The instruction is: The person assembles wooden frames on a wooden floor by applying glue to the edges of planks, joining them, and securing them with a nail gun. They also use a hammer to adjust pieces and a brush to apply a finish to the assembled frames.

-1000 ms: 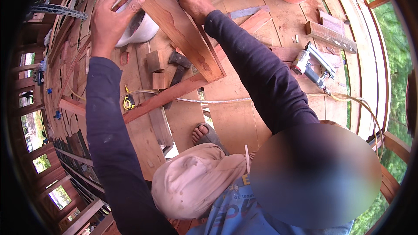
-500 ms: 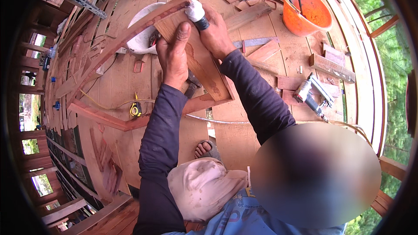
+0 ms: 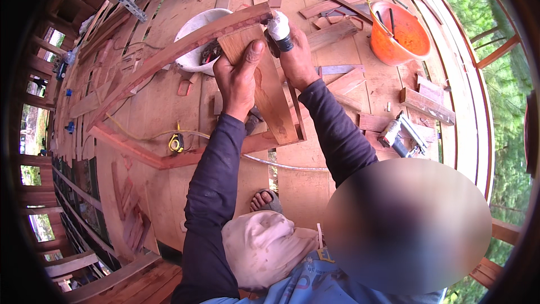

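Head view: left hand [image 3: 239, 81] grasps the plank [image 3: 274, 101], thumb on its face, between far and near rails of the wooden frame [image 3: 230, 24]. Right hand [image 3: 299, 59] grips a white-tipped cylinder [image 3: 279, 29]. Judgement: steady left-hand pressure should limit slipping.

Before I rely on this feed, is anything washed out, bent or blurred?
In the head view, the pale planks at right look washed out and bow outward; in the head view, an oval blur hides the lower right and the foliage is soft; in the head view, both hands read clearly.
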Demonstrator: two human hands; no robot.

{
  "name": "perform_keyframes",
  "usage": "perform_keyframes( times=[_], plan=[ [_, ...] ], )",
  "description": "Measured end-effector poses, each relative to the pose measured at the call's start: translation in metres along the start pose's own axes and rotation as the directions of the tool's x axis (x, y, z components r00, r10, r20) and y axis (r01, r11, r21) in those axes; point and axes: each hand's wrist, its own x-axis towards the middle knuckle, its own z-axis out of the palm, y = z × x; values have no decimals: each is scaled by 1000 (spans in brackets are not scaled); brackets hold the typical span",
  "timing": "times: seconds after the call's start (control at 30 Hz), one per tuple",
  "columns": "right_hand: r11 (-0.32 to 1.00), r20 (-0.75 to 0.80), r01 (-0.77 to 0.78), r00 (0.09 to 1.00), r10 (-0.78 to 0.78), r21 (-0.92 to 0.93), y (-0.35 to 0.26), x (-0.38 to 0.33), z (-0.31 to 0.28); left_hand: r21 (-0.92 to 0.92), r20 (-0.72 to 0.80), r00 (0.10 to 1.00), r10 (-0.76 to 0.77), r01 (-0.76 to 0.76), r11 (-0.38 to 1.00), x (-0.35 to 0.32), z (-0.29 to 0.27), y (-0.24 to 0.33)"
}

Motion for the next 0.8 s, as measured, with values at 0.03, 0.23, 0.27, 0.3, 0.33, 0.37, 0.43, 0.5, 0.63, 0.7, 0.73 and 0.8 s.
perform_keyframes(
  times=[0.03,0.23,0.27,0.3,0.33,0.37,0.43,0.5,0.63,0.7,0.73,0.8],
  plan=[
    [1000,-2,-5,1000,5,-10,-1,-1,1,2,6,1000,-9,9,1000,1,-2,-2],
    [999,-12,-20,1000,21,38,3,0,-1,-6,6,1000,-5,5,1000,1,3,-6],
    [999,-16,-25,1000,26,43,3,0,-1,-4,1,1000,3,-3,1000,1,4,-6],
    [998,-20,-28,999,29,49,3,0,-1,-2,4,1000,1,-1,1000,3,3,-8],
    [998,-22,-38,999,39,47,1,0,0,1,4,1000,-1,1,1000,5,1,-9],
    [998,-24,-48,998,49,44,-1,0,2,5,4,1000,-3,3,1000,6,0,-10],
    [1000,-45,-22,999,22,1,-4,1,4,12,-4,1000,18,-18,1000,5,2,-9],
    [1000,-41,-20,999,19,-23,-3,2,6,7,-3,1000,5,-5,1000,4,1,-3],
    [1000,-24,-22,999,22,-5,0,9,3,28,14,1000,-21,20,999,2,-3,4],
    [1000,-22,-19,1000,20,16,-2,8,3,54,3,1000,-21,21,998,2,-5,3],
    [999,-17,-25,1000,26,23,-8,5,5,58,-10,999,-31,31,998,4,-7,0],
    [999,-12,-18,1000,18,41,-9,4,9,74,-3,1000,-29,29,997,9,-10,1]
  ],
)
